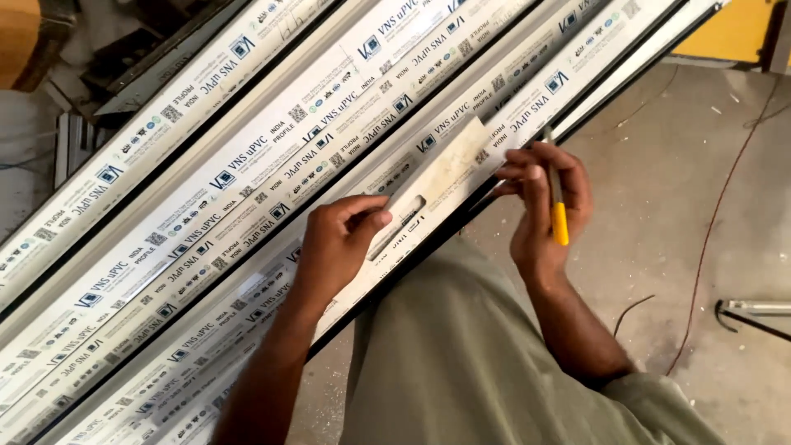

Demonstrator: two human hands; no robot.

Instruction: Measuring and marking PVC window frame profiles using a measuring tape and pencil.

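At far left a wooden block (18,41) is cut off by the frame edge, with dark metal scraps (124,62) beside it that are hard to make out. White printed profiles (206,189) run in a stack from lower left to upper right, both ends out of view. The left hand (338,239) rests on the nearest profile (272,309), fingers curled, pressing down the lower end of a flat template (445,169) with a slot (397,227) cut in it; the thumb partly hides the slot. The template lies along that profile, between the two hands. The right hand (544,210) steadies the template's upper end with its fingertips and grips a pencil (557,202), yellow at its lower end; its tip is hard to see. The person's grey clothing hides the floor (684,181) below. A thin wire (717,206) trails over the floor, and a tool (754,311) is cut off at the right edge.
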